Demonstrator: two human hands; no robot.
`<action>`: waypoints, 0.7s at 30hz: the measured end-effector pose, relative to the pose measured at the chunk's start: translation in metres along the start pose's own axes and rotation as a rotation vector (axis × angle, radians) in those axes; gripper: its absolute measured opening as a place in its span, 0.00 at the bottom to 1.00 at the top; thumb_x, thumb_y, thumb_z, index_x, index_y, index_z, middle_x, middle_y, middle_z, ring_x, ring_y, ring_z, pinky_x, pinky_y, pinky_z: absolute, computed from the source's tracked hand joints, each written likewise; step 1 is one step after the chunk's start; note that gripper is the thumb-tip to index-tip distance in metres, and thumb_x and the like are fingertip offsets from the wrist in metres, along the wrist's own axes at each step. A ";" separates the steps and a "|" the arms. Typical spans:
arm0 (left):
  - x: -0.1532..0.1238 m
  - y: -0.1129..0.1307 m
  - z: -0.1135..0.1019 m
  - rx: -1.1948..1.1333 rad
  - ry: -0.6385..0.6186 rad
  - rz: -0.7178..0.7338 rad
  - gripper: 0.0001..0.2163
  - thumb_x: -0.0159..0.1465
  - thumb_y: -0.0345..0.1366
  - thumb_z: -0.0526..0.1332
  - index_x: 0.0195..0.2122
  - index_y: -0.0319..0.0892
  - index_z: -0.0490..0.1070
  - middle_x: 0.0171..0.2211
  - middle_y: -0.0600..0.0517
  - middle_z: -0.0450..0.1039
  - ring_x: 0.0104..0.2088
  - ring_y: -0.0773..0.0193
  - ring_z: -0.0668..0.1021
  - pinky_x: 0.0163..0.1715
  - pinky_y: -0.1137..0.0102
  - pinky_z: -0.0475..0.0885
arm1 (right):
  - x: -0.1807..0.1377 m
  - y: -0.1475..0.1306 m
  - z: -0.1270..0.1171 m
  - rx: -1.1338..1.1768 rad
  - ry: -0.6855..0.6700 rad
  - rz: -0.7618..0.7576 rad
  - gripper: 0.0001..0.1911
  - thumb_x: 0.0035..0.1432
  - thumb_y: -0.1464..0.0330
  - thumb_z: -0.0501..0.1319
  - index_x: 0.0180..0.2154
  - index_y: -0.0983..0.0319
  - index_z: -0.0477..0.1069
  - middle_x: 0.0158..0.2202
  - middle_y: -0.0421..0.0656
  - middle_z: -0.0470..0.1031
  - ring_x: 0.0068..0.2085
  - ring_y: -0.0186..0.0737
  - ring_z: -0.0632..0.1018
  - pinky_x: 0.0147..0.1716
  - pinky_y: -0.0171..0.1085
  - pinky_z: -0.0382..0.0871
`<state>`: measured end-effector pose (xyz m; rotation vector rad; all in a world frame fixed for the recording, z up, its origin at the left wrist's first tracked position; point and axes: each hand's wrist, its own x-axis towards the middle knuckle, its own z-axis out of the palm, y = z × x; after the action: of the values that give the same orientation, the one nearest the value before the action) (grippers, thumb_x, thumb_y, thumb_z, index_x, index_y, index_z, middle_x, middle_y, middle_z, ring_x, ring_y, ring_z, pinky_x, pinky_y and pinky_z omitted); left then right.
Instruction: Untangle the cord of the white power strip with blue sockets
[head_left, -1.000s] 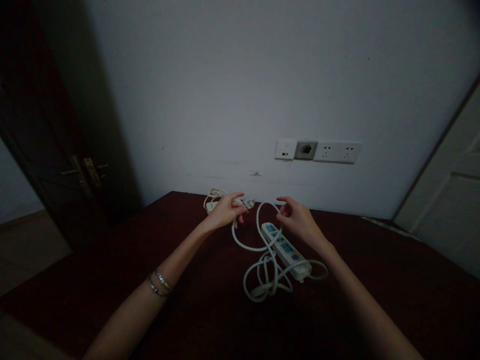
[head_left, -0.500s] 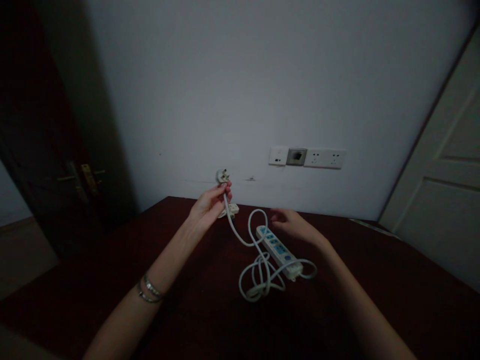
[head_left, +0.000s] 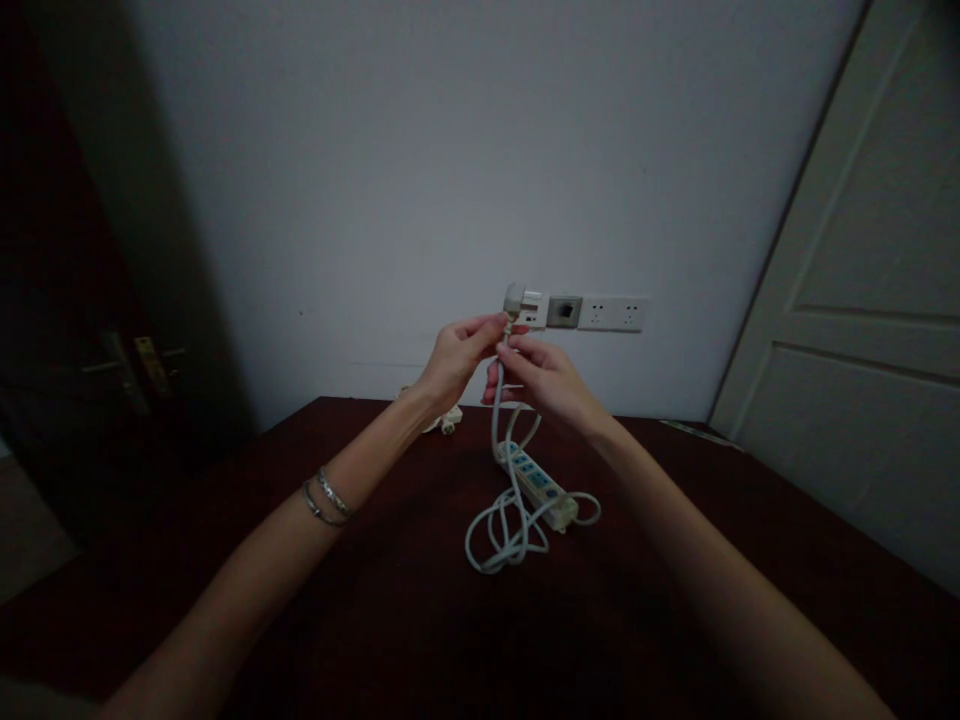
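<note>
A white plug (head_left: 514, 298) is held up in front of the wall, its cord hanging down. My left hand (head_left: 466, 350) pinches it at its base, where the cord comes out. Just below, my right hand (head_left: 541, 372) has its fingers closed on the white cord (head_left: 496, 415). That cord runs down in loose loops to a white power strip (head_left: 541, 486) with blue socket panels, lying on the dark red table. The plug's pins cannot be made out from this side.
Wall sockets (head_left: 613, 314) and a grey-framed wall plate (head_left: 564, 311) sit behind and right of the plug. A second white plug or adapter (head_left: 448, 420) lies near the table's back edge, partly behind my left arm. Doors (head_left: 862, 400) stand on both sides.
My left hand has carried the plug right and up, beside the wall plates. My right hand has risen from near the power strip and taken hold of the cord. The view has shifted slightly.
</note>
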<state>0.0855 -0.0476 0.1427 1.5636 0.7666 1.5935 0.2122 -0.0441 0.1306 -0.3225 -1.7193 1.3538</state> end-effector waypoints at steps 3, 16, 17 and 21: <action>0.004 -0.010 -0.002 -0.081 -0.106 -0.008 0.24 0.63 0.53 0.49 0.41 0.37 0.72 0.35 0.45 0.75 0.36 0.61 0.75 0.34 0.67 0.69 | 0.001 -0.026 0.001 0.073 0.048 -0.055 0.05 0.60 0.67 0.54 0.34 0.62 0.64 0.24 0.37 0.68 0.23 0.29 0.73 0.27 0.32 0.72; -0.074 -0.053 0.013 -0.197 -0.873 -0.624 0.32 0.60 0.60 0.42 0.29 0.35 0.72 0.21 0.44 0.73 0.20 0.63 0.72 0.22 0.69 0.64 | 0.035 -0.129 -0.043 0.065 0.493 -0.283 0.11 0.64 0.73 0.46 0.32 0.67 0.64 0.26 0.34 0.67 0.28 0.19 0.72 0.34 0.26 0.66; -0.078 -0.050 0.010 -0.149 -0.859 -0.616 0.29 0.60 0.58 0.46 0.28 0.36 0.72 0.16 0.48 0.70 0.15 0.66 0.68 0.18 0.71 0.60 | 0.035 -0.136 -0.053 0.114 0.538 -0.288 0.11 0.63 0.75 0.46 0.31 0.68 0.63 0.25 0.33 0.66 0.27 0.18 0.71 0.33 0.26 0.65; -0.087 -0.044 -0.010 0.035 -0.629 -0.456 0.19 0.62 0.47 0.54 0.23 0.37 0.69 0.08 0.58 0.55 0.11 0.74 0.55 0.15 0.74 0.51 | 0.029 -0.158 -0.102 0.141 0.807 -0.291 0.14 0.59 0.77 0.42 0.25 0.70 0.60 0.21 0.31 0.63 0.27 0.17 0.70 0.27 0.27 0.61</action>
<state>0.0771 -0.0970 0.0587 1.6362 0.7220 0.7038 0.3228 -0.0171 0.2829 -0.4422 -0.9473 0.9335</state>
